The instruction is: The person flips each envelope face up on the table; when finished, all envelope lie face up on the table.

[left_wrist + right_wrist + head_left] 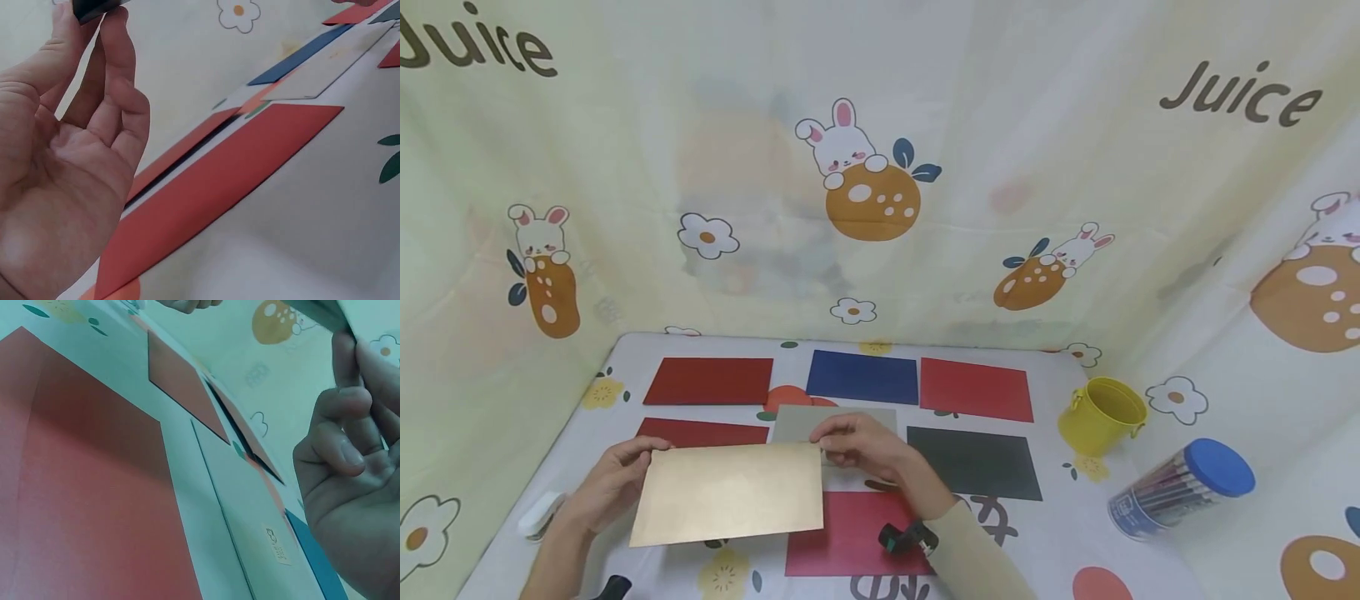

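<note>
I see the left hand (613,483) pinching the upper left corner of a gold sheet (730,493), its thumb and fingertips together on the edge. The right hand (865,450) pinches the upper right corner the same way, so both grips are clamped on it. The sheet hangs above the table, tilted, its broad face toward my head camera.

Beneath and beside it, I make out a rose-red card (850,554) partly covered, a dark red card (700,430) just behind, and a pale grey card (790,422) behind the right hand. In my right wrist view, the grey one carries a small label (277,544).

Farther back lie another dark red card (709,382), a blue card (862,377) and a bright red card (976,389); a dark grey-green card (977,462) sits right of the right hand. Beyond that I see a yellow bucket (1084,427) and a blue-lidded jar (1183,487), with a patterned curtain (970,67) behind everything.
</note>
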{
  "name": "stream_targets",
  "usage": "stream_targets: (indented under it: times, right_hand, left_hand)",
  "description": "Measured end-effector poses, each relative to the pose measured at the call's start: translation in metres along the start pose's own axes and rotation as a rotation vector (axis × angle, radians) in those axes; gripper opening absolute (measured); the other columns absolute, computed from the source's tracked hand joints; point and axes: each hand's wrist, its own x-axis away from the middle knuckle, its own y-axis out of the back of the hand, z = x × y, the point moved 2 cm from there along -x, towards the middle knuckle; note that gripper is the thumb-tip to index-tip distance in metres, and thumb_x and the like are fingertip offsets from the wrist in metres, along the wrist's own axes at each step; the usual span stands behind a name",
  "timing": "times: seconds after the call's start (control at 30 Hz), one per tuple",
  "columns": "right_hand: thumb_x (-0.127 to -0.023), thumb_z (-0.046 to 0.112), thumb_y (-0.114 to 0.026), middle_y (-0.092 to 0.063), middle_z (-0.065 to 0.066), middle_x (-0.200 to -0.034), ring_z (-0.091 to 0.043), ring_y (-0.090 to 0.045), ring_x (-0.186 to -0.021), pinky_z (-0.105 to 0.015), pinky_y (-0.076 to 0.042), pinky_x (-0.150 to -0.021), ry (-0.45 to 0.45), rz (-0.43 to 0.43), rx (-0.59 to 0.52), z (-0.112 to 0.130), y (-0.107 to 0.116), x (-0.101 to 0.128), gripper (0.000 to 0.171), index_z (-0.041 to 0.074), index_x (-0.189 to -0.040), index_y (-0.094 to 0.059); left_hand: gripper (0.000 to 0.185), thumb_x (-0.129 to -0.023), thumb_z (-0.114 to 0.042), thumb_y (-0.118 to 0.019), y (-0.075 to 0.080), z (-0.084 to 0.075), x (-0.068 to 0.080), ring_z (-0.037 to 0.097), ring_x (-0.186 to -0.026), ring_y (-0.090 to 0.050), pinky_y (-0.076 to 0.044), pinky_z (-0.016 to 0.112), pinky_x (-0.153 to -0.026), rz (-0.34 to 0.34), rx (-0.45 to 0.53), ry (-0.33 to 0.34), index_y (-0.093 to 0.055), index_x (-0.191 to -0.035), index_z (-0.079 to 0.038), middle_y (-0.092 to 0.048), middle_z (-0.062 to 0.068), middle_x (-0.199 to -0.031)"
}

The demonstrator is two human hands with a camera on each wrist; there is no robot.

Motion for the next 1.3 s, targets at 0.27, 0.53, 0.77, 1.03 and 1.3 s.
stream_targets:
  times: [0.27,0.53,0.77,1.03,1.3]
  right_hand:
    - [-0.100,0.007,-0.059,-0.063,0.001,-0.092,-0.012,-0.049,-0.066,-0.020,-0.035,-0.053,0.063,0.009,-0.093,0.004,0.000,0.005,0.021,0.017,-0.107,-0.076]
    - [-0.101,0.008,-0.059,-0.071,-0.002,-0.114,-0.013,-0.055,-0.080,-0.021,-0.046,-0.063,0.125,-0.062,-0.107,0.007,-0.001,0.005,0.020,0.018,-0.108,-0.075]
    - [-0.102,0.009,-0.058,-0.070,-0.005,-0.106,-0.014,-0.053,-0.069,-0.020,-0.035,-0.052,0.158,-0.116,-0.126,0.008,0.000,0.004,0.016,0.011,-0.112,-0.070]
    - [-0.103,0.012,-0.057,-0.073,-0.003,-0.106,-0.011,-0.052,-0.064,-0.020,-0.033,-0.047,0.171,-0.197,-0.057,0.008,0.003,0.004,0.032,0.005,-0.134,-0.055]
    - [-0.101,0.019,-0.062,-0.066,-0.014,-0.095,-0.012,-0.046,-0.056,-0.021,-0.033,-0.046,0.171,-0.238,0.077,0.007,0.004,0.004,0.042,0.012,-0.141,-0.052]
  left_hand:
    - [0.037,-0.110,-0.012,-0.033,-0.010,0.006,-0.008,0.001,-0.108,-0.059,-0.046,0.016,-0.091,-0.037,-0.038,-0.057,-0.068,-0.118,-0.021,-0.066,-0.011,-0.120]
    - [0.038,-0.110,-0.009,-0.032,-0.018,0.014,-0.019,0.007,-0.110,-0.056,-0.051,0.022,-0.090,-0.089,0.090,-0.062,-0.069,-0.113,-0.017,-0.060,-0.003,-0.120]
    - [0.034,-0.106,0.000,-0.041,-0.025,0.015,-0.027,0.008,-0.098,-0.060,-0.050,0.020,-0.086,-0.219,0.083,-0.051,-0.072,-0.107,-0.012,-0.063,-0.004,-0.110]
    - [0.029,-0.109,-0.019,-0.039,-0.031,0.018,-0.033,0.010,-0.089,-0.050,-0.042,0.024,-0.078,-0.310,-0.046,-0.043,-0.060,-0.089,-0.018,-0.049,0.001,-0.088]
    - [0.024,-0.107,-0.024,-0.044,-0.027,0.019,-0.031,0.008,-0.092,-0.052,-0.045,0.020,-0.081,-0.385,-0.004,-0.031,-0.066,-0.114,-0.017,-0.053,-0.004,-0.102]
